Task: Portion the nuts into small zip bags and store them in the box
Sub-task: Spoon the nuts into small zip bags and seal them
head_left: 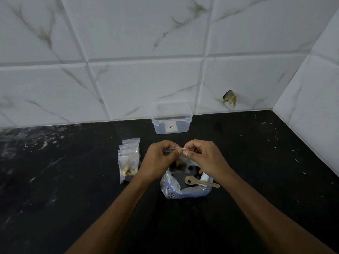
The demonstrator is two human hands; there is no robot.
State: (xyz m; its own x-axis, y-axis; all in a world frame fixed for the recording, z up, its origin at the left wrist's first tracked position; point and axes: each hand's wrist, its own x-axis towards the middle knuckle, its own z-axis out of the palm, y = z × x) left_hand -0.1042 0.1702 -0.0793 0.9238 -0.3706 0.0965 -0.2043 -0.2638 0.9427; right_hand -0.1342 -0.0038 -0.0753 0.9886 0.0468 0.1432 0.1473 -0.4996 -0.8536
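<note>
Fingers [178,153] of both hands pinch zip bag [178,158].

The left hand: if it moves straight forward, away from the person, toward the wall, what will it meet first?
Probably the clear plastic box, which stands open by the tiled wall beyond the left hand. The counter between them looks bare, though depth is unclear.

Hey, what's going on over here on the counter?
A person is pinching the top strip of a small zip bag of nuts with the left hand and right hand. Filled bags lie to the left. The clear box by the wall looks empty; a spoon rests on the big nut bag.
</note>
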